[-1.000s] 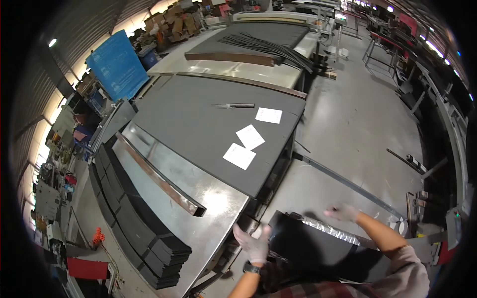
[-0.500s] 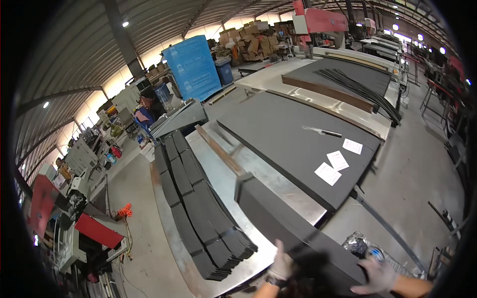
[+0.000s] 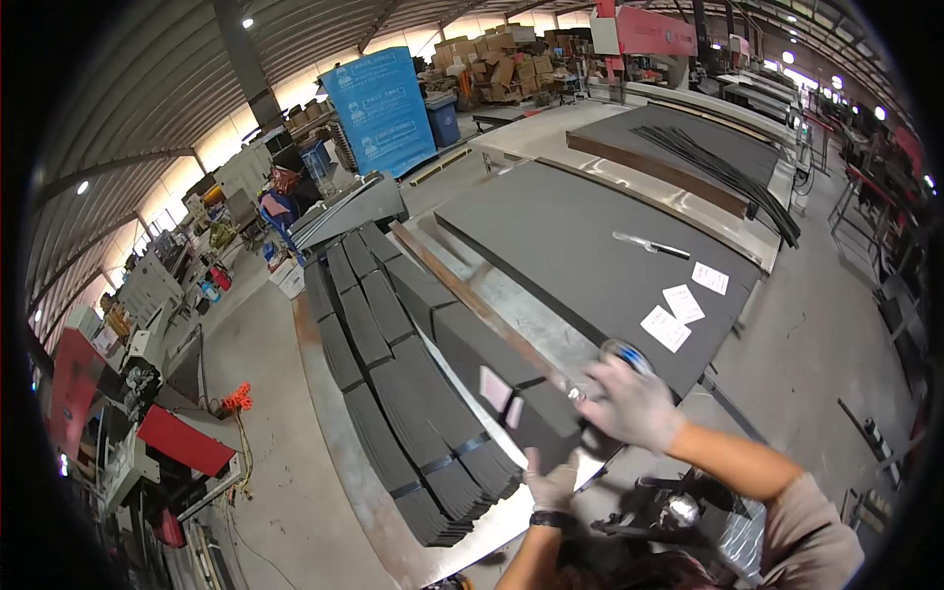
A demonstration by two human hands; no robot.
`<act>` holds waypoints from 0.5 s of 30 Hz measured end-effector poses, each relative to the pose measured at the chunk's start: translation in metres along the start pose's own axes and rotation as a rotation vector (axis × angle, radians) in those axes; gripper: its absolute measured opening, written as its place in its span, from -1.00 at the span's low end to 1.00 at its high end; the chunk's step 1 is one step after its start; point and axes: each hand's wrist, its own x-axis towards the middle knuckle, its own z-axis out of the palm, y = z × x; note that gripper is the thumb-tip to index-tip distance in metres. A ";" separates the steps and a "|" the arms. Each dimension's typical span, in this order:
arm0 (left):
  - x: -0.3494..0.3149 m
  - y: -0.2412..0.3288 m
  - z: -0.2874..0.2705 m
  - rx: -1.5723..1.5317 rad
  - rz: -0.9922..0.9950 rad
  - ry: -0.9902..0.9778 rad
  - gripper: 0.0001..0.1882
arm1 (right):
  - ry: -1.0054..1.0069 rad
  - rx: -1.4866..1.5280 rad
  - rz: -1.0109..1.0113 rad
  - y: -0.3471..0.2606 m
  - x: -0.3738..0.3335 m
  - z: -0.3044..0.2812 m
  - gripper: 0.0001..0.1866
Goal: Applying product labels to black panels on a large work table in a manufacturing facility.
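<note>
Strapped dark bundle (image 3: 472,342), one with two pale patches (image 3: 496,387) on it, lies along the metal table (image 3: 372,536), its end by the table's near edge. At that end is the left hand (image 3: 553,484), fingers partly hidden; I cannot tell whether it grips. One right hand (image 3: 629,401), smeared by motion, closes around one blurred blue-centred roll (image 3: 625,355). Three papers (image 3: 667,329) and one knife (image 3: 651,245) lie toward the dark sheet's (image 3: 551,236) right edge.

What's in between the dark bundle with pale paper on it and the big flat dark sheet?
Between the bundle and the sheet lie a long brownish bar and a strip of shiny metal tabletop; the head view shows this.
</note>
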 end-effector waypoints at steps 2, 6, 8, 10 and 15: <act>0.013 0.002 -0.026 -0.253 0.021 0.048 -0.27 | 0.141 -0.068 0.035 0.088 -0.078 0.010 -0.52; -0.023 -0.083 -0.009 0.367 0.116 -0.047 -0.23 | 0.053 -0.015 0.792 0.259 -0.295 -0.003 -0.73; 0.000 -0.108 0.029 1.210 0.495 -0.055 -0.19 | -0.212 0.926 1.269 0.449 -0.520 0.084 -0.84; 0.051 -0.098 0.096 2.210 1.215 0.407 0.01 | -0.503 0.837 1.094 0.473 -0.589 0.125 -0.62; 0.138 -0.068 0.102 2.166 0.559 0.610 0.03 | -0.839 0.272 0.633 0.420 -0.483 0.046 -0.62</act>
